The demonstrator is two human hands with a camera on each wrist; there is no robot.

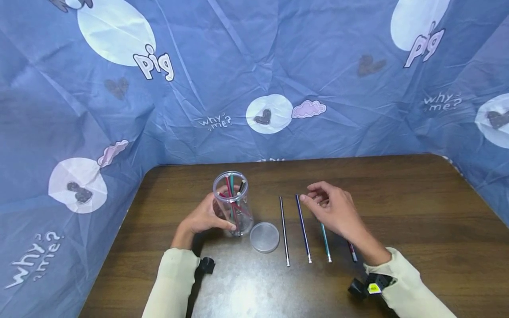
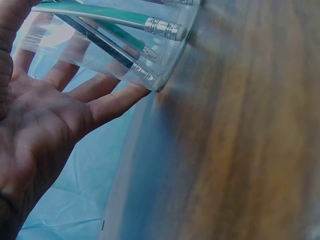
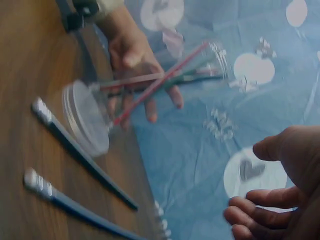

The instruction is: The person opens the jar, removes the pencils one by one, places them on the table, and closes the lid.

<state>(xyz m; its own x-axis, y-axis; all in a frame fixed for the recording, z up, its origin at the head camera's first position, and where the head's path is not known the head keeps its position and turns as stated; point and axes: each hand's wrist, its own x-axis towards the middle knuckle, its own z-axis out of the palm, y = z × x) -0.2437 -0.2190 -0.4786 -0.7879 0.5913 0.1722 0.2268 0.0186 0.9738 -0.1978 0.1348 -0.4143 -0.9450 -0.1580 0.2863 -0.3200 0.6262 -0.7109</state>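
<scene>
My left hand [image 1: 204,216] grips a clear plastic jar [image 1: 245,221] round its side; the jar stands upright and uncapped on the table. Several pencils [image 2: 115,17], among them green, black and red ones, lean inside with eraser ends down. Beside the jar lies its round translucent lid [image 1: 264,237]. To the right several pencils are spread in a row: a dark one [image 1: 284,232], a blue one [image 1: 303,227], a teal one [image 1: 325,242] and a dark red one [image 1: 352,251], partly hidden. Over this row hovers my right hand [image 1: 338,210], fingers loosely bent, with nothing visible in it.
Everything rests on a brown wooden table [image 1: 417,212]. A blue printed cloth [image 1: 254,66] hangs behind the table and along both sides. Each wrist carries a small black camera, the right one [image 1: 359,288] low over the tabletop.
</scene>
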